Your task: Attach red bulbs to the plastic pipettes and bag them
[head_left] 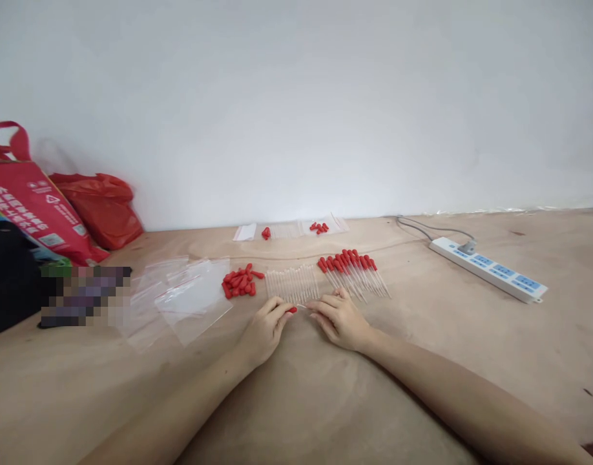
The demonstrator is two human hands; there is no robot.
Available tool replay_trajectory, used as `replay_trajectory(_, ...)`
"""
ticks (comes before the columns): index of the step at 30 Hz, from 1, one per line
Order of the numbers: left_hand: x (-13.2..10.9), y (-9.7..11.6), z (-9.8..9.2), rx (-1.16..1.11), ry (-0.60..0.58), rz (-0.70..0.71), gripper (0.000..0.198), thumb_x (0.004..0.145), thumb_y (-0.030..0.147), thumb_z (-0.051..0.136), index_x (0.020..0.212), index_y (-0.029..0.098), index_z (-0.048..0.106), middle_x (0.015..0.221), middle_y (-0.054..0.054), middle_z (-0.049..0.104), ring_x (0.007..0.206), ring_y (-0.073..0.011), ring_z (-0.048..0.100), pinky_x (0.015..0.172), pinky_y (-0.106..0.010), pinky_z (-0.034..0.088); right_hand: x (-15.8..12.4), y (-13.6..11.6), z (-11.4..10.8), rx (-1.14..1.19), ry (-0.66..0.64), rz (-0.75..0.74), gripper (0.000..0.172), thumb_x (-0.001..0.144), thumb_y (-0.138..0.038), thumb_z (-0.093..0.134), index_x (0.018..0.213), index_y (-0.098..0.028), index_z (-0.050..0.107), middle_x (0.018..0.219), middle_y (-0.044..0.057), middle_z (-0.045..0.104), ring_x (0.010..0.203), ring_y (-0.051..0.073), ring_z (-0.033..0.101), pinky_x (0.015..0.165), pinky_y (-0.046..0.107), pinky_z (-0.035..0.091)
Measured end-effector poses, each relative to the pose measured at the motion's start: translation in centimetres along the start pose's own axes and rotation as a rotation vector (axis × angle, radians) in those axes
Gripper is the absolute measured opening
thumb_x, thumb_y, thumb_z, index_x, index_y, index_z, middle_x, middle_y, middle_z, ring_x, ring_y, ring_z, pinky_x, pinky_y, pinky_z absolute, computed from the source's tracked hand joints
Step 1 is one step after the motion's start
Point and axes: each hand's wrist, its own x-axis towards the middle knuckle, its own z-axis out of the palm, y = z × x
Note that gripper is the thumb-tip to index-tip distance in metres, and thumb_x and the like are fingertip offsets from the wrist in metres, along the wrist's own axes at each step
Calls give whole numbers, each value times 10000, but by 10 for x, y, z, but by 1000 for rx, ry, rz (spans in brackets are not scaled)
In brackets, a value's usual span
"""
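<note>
My left hand pinches a small red rubber bulb at its fingertips. My right hand pinches the other end of a thin clear glass dropper tube that runs between the two hands. Just beyond my hands lies a row of bare clear tubes. A pile of loose red bulbs sits to the left of them. To the right lie several finished droppers with red bulbs.
Clear zip bags lie at the left. Filled bags rest by the wall. Red bags and a black object stand far left. A white power strip lies at the right on the wooden table.
</note>
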Motion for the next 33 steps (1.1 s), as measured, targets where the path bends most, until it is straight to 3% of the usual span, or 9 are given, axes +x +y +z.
replay_trajectory(6,1,3,-3,-47,-1,-3,197,888,184,353,919,169,547,836,-37,543,769,-138,544,710,-258,449,-2,2,0,22,-31,-23,229,864,-215,404,1016,-175,571,779,39,614,697,135,507,737,310,278)
replay_trajectory(17,0,2,-7,-118,1,-23,140,861,208,441,818,171,569,734,-8,590,673,-121,552,620,-221,432,-1,2,0,170,-106,-37,237,868,-231,423,1031,-184,587,808,37,618,737,124,525,691,284,287)
replay_trajectory(25,-5,3,-4,-114,-79,85,141,859,190,445,817,164,577,736,-17,592,669,-115,553,626,-213,426,1,7,-5,22,-162,-86,241,861,-219,426,1012,-222,615,768,20,605,641,106,474,685,302,212)
replay_trajectory(33,-5,9,-6,-4,-94,101,185,863,233,411,776,160,558,704,-23,572,628,-124,533,595,-228,425,3,-7,-2,19,-183,-54,239,867,-211,374,811,-181,604,719,5,591,615,99,469,653,288,204)
